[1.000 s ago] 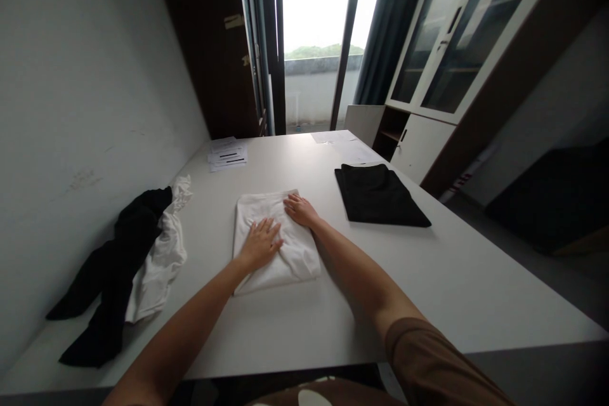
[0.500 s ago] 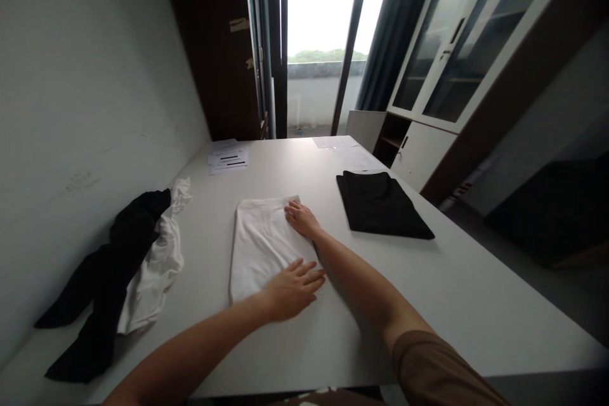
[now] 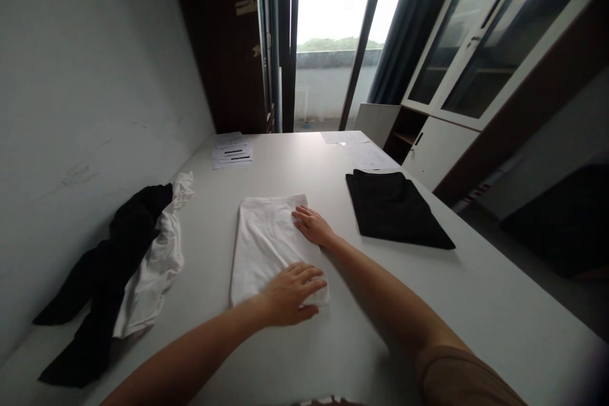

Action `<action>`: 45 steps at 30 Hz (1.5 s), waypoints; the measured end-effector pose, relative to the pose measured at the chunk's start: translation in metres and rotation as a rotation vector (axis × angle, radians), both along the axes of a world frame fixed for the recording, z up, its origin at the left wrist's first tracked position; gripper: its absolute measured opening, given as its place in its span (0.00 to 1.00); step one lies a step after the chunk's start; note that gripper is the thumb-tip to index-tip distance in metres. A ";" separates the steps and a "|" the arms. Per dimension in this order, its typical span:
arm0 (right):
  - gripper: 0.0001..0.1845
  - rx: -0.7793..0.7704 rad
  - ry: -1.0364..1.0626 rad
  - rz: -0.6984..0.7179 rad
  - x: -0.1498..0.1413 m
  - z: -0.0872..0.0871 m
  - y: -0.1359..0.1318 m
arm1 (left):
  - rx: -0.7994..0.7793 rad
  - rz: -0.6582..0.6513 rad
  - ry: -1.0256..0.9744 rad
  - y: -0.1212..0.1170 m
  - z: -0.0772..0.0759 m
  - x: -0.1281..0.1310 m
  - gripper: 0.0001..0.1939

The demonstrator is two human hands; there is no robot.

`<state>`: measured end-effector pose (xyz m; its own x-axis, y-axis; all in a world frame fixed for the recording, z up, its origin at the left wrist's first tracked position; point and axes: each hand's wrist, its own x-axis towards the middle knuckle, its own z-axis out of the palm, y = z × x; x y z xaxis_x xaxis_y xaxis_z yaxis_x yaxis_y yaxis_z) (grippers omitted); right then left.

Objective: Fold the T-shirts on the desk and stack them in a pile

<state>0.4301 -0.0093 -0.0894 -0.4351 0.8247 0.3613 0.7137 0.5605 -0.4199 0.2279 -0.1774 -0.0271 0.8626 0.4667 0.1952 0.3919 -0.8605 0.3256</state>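
A folded white garment (image 3: 259, 238) lies flat in front of me, with shallow creases across its surface. My left hand (image 3: 292, 295) rests palm down over its near right part, fingers apart and thumb toward me. Farther up, my right hand (image 3: 310, 223) lies on the garment's far right edge with its fingers stretched out. Neither hand grips the cloth. To the right is a folded black garment (image 3: 397, 209), apart from both hands.
On the left by the wall, a crumpled black garment (image 3: 114, 260) partly covers a crumpled white garment (image 3: 159, 273). Papers (image 3: 233, 151) lie at the far left of the white table (image 3: 295, 168), and more sheets (image 3: 364, 153) at the far right. A cabinet (image 3: 457, 63) stands beyond.
My left hand has slid slightly on the white garment, its thumb now more spread toward me. My right hand stays at the far right edge. The view has shifted a little.
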 end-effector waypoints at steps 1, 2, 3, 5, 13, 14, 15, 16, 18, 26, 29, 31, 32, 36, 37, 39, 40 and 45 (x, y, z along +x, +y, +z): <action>0.24 -0.005 0.006 -0.003 0.000 0.000 -0.002 | -0.012 -0.001 -0.006 0.001 0.000 0.000 0.29; 0.24 -0.012 0.009 -0.006 0.000 0.001 -0.003 | -0.021 -0.002 -0.010 0.001 -0.001 0.000 0.28; 0.24 -0.021 0.009 -0.007 0.000 0.001 -0.005 | -0.029 -0.003 -0.013 0.001 -0.001 0.000 0.28; 0.24 -0.037 0.007 -0.011 0.000 0.004 -0.008 | -0.045 -0.002 -0.015 0.001 -0.001 0.000 0.28; 0.23 -0.053 -0.002 -0.018 0.002 0.009 -0.018 | -0.059 -0.011 -0.056 -0.001 0.000 -0.001 0.17; 0.23 -0.048 -0.002 -0.018 0.001 0.010 -0.018 | -0.045 -0.012 -0.053 -0.001 0.000 -0.001 0.16; 0.23 -0.042 0.001 -0.018 0.000 0.010 -0.018 | -0.026 -0.010 -0.048 -0.002 -0.001 0.000 0.15; 0.22 -0.038 0.006 -0.019 -0.001 0.010 -0.018 | -0.003 -0.004 -0.040 -0.002 -0.002 0.000 0.14; 0.22 -0.029 0.022 -0.028 -0.002 0.011 -0.018 | 0.050 0.025 -0.020 0.000 -0.004 0.001 0.14; 0.13 0.029 0.229 -0.137 0.016 0.015 -0.040 | 0.186 0.297 -0.046 0.046 -0.010 -0.012 0.13; 0.11 0.005 0.194 -0.130 0.017 0.020 -0.054 | 0.236 0.459 -0.059 0.058 -0.013 -0.019 0.16; 0.13 -0.028 0.142 -0.047 0.011 0.025 -0.062 | 0.256 0.550 -0.062 0.061 -0.015 -0.023 0.18; 0.15 -0.048 0.118 0.004 0.007 0.027 -0.065 | 0.257 0.581 -0.064 0.062 -0.017 -0.025 0.19; 0.15 -0.084 0.095 0.114 -0.003 0.038 -0.073 | 0.226 0.651 -0.089 0.062 -0.021 -0.029 0.18; 0.13 -0.079 0.101 0.121 -0.003 0.040 -0.074 | 0.217 0.665 -0.096 0.062 -0.021 -0.030 0.18; 0.10 -0.069 0.107 0.134 -0.003 0.042 -0.076 | 0.200 0.691 -0.100 0.064 -0.022 -0.030 0.17; 0.10 -0.066 0.100 0.138 -0.004 0.042 -0.077 | 0.193 0.702 -0.098 0.065 -0.022 -0.030 0.16; 0.11 -0.049 0.065 0.089 -0.011 0.037 -0.079 | 0.168 0.704 -0.112 0.068 -0.023 -0.032 0.15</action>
<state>0.4187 -0.0882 -0.0520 -0.4844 0.8012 0.3513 0.6326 0.5982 -0.4920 0.1957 -0.1092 -0.0506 0.3397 0.8594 0.3822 0.8429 -0.4584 0.2818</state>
